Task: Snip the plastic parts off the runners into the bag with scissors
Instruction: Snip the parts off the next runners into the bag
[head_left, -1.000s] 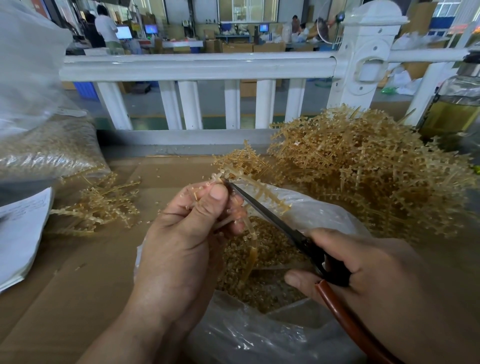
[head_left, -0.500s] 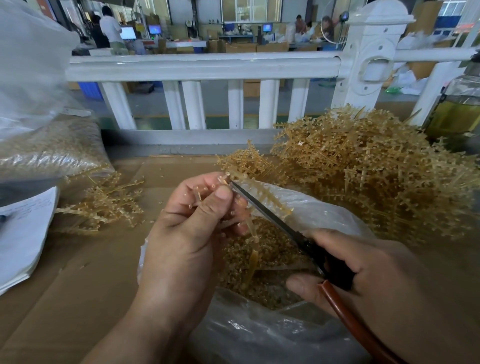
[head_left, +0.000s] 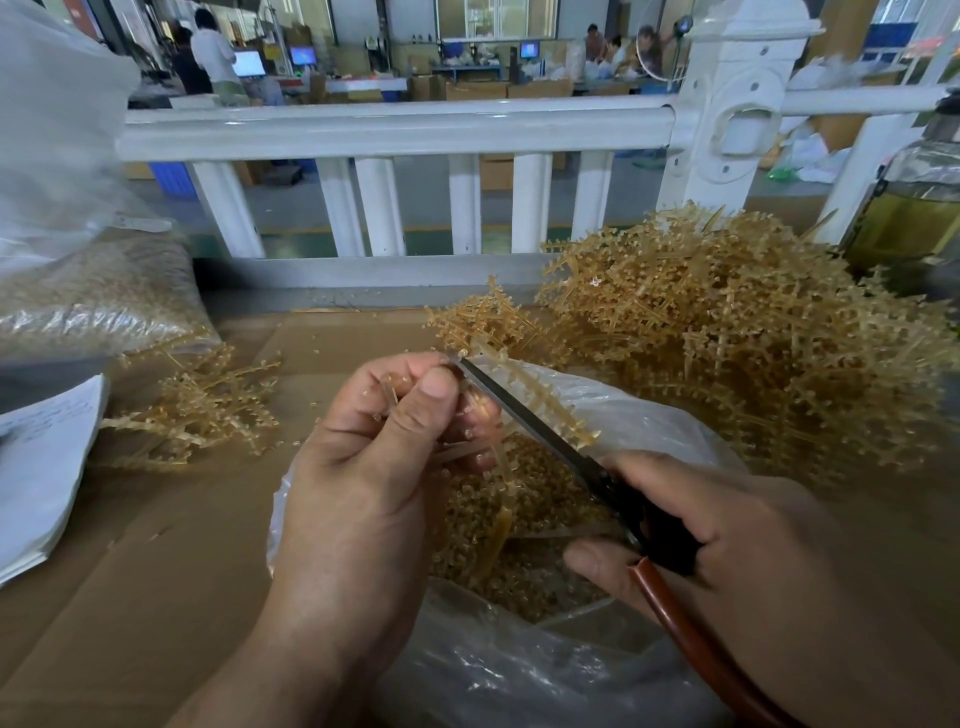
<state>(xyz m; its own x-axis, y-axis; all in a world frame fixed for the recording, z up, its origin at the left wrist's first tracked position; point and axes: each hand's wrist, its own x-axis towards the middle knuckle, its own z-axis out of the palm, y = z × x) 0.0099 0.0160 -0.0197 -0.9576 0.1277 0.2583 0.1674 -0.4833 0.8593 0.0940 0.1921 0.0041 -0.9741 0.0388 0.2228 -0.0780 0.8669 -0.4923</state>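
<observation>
A cardboard-covered worktop (head_left: 171, 545) fills the lower view, backed by a white railing (head_left: 395, 130). On its right side a big heap of runners (head_left: 727, 353), tan and bristling with small parts, rises almost to the rail. At the far left lies a large clear sack (head_left: 93, 296) packed with loose tan pieces.

In the near centre sits an open clear bag (head_left: 519, 670), its mouth facing up between the two hands; its floor is covered with a layer of snipped parts (head_left: 524, 519). A small pile of runners (head_left: 202, 405) lies on the cardboard just beside the full sack, and a stack of papers (head_left: 41, 467) rests at the left edge. Behind the heap at the far right stands a glass bottle (head_left: 909, 208) holding yellowish liquid.

The left hand (head_left: 374, 478) hovers over the bag's mouth, its grip clenched on a runner (head_left: 535, 395) pinched between thumb and fingers, the branch sticking out to the right and a long stem hanging down into the bag. The right hand (head_left: 753, 551) has its grip grasping the scissors (head_left: 545, 431) by their reddish-brown handle. The dark blades slant up and left across the bag, lying along the held runner, with the tip reaching the left fingertips; whether the blades are parted I cannot tell.
</observation>
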